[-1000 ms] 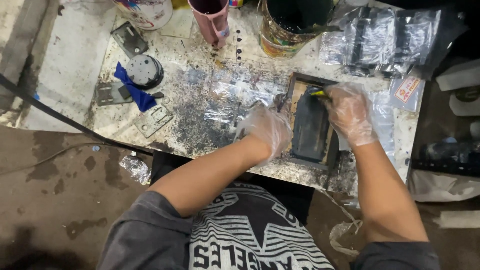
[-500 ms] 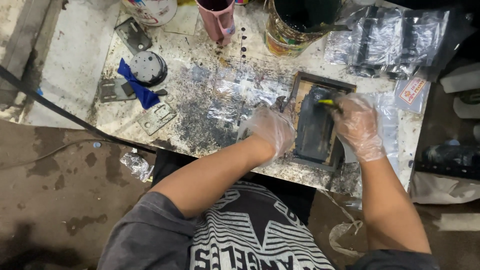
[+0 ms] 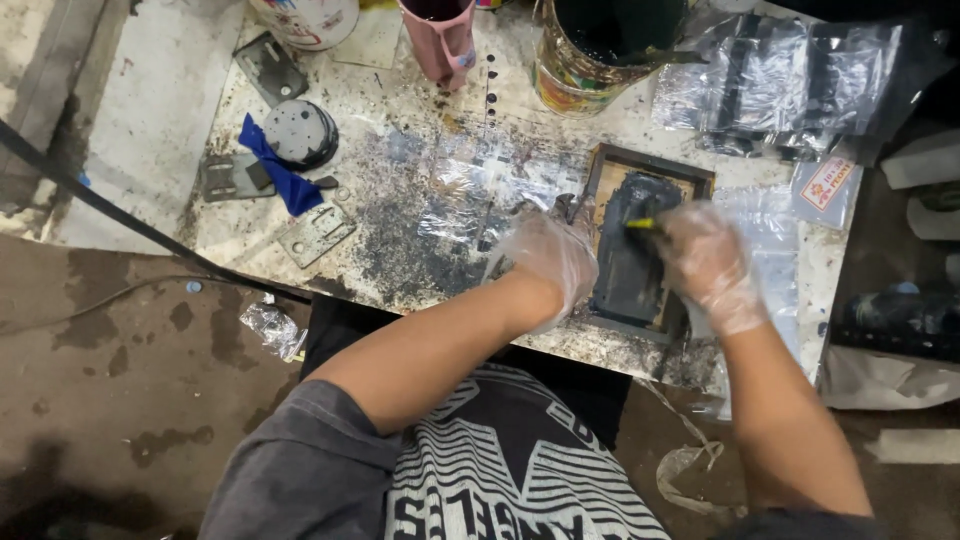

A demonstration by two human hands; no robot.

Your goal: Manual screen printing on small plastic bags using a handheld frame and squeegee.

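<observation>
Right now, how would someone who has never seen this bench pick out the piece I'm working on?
Start at the stained white worktable and go to its near right edge. Between the gloved left hand and right hand lies a shallow rectangular tray. It alone has a brown wooden rim around a black-coated inside; the flat plates farther left are bare grey metal.

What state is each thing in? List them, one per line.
Gloved left hand: pressed on the left edge of the frame.
Gloved right hand: gripping a yellow-handled tool.
Dark rectangular tray in a wooden frame: flat, coated black.
Large metal can: open, dark inside.
Pink cup: upright, open.
Blue cloth: crumpled.
</observation>
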